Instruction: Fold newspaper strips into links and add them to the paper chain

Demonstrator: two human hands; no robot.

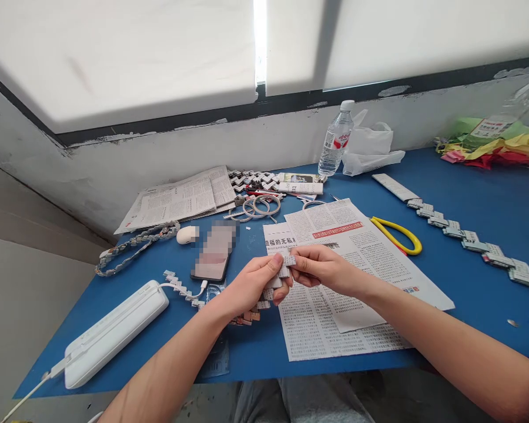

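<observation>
A zigzag chain of folded newspaper strips (263,305) hangs between my hands, its lower end passing beneath my left wrist. My left hand (256,283) grips the chain with the thumb pressed on top. The fingers of my right hand (314,267) pinch the chain's upper end, where a small folded piece (290,260) shows. Both hands meet above the left edge of the newspaper sheets (379,282) on the blue table. Part of the chain is covered by my left hand and forearm.
Left are a white power strip (117,335), a phone (214,252) and a white mouse (187,235). Yellow-handled scissors (399,235) lie partly under the sheets. Tape rings (264,205), a water bottle (335,141) and folded newspapers (180,197) are behind. Another paper chain (471,239) runs along the right.
</observation>
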